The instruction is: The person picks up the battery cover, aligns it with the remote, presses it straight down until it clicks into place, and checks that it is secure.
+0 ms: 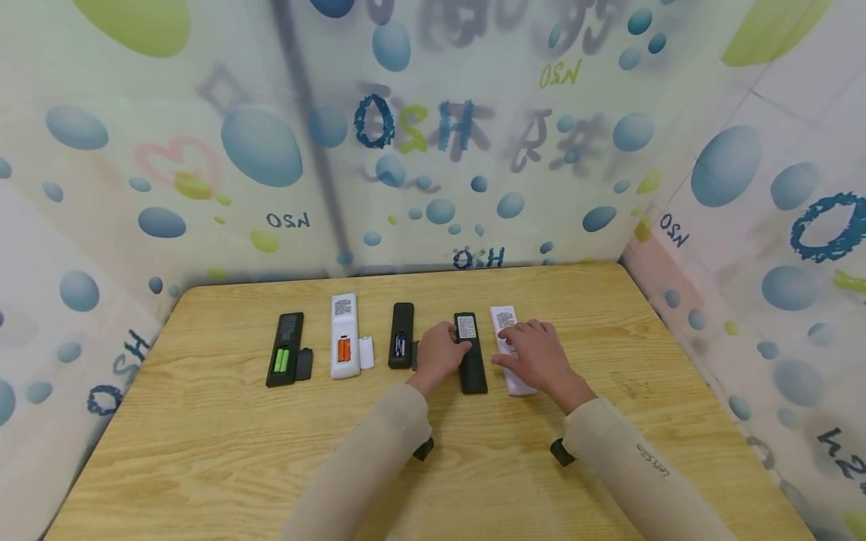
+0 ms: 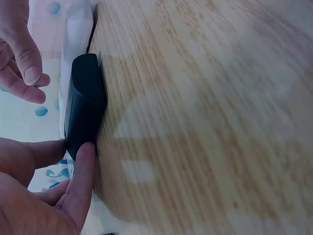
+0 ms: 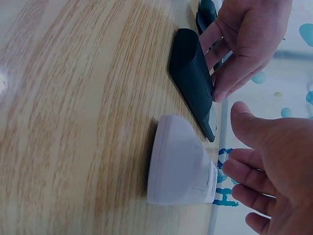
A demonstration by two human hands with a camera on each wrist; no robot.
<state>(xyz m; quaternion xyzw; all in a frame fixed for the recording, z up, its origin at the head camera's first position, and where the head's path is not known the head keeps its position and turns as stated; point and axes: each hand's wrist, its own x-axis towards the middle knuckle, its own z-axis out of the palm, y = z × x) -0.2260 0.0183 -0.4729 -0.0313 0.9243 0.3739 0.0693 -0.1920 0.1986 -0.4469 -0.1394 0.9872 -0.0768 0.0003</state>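
A black remote control (image 1: pixel 472 368) lies back up on the wooden table, a white label at its far end. My left hand (image 1: pixel 441 349) holds it by its left side. In the left wrist view, the thumb and fingertips (image 2: pixel 86 154) meet the black casing. Over the white remote control (image 1: pixel 519 386) to its right hovers my right hand (image 1: pixel 541 352), partly covering it in the head view. The right wrist view has the right fingers (image 3: pixel 252 178) loosely bent and apart from the white casing (image 3: pixel 178 166).
Left of my hands lie a black remote (image 1: pixel 402 327) with dark batteries, a white remote (image 1: pixel 345 330) with orange batteries and a black remote (image 1: pixel 289 330) with green ones. Loose covers, one white (image 1: pixel 366 352) and one black (image 1: pixel 304 364), lie beside two of them. A patterned curtain stands behind the table.
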